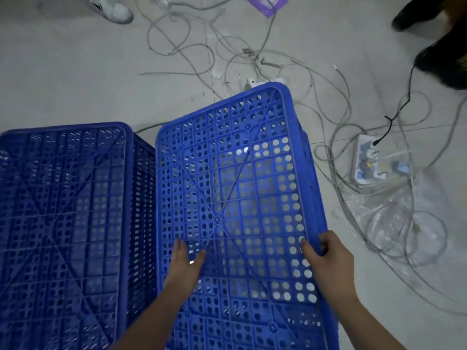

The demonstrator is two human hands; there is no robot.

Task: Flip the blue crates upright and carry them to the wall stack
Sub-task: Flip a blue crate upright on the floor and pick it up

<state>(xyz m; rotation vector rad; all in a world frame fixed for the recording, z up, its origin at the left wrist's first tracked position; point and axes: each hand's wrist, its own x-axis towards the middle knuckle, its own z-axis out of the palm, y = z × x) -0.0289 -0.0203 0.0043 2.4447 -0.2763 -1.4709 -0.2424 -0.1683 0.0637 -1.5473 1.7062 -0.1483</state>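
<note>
On the pale tiled floor two big blue plastic crates full of round holes sit side by side, both with their bottoms facing up. The right crate is the one being handled, and the left crate lies just beside it, almost touching.

The left hand lies flat on the bottom of the right crate with its fingers straight, pressing and not gripping. The right hand curls its fingers over that crate's right edge and holds it.

Trouble could come from the grey wires tangled on the floor past the far end of the right crate and along its right side. If the crate tips that way, its rim could catch a wire and drag it. The white power strip to the right of the crate has plugs in it and might get pulled or knocked. A clear plastic bag near it could be slippery to step on. Only one hand really grips, so the crate might slide or twist when it turns over.

The near ends of both crates are cut off at the bottom of the view. The wall stack is not in sight. The inside of the crates is hidden. A white shoe far beyond the left crate is cut off at the top.
</note>
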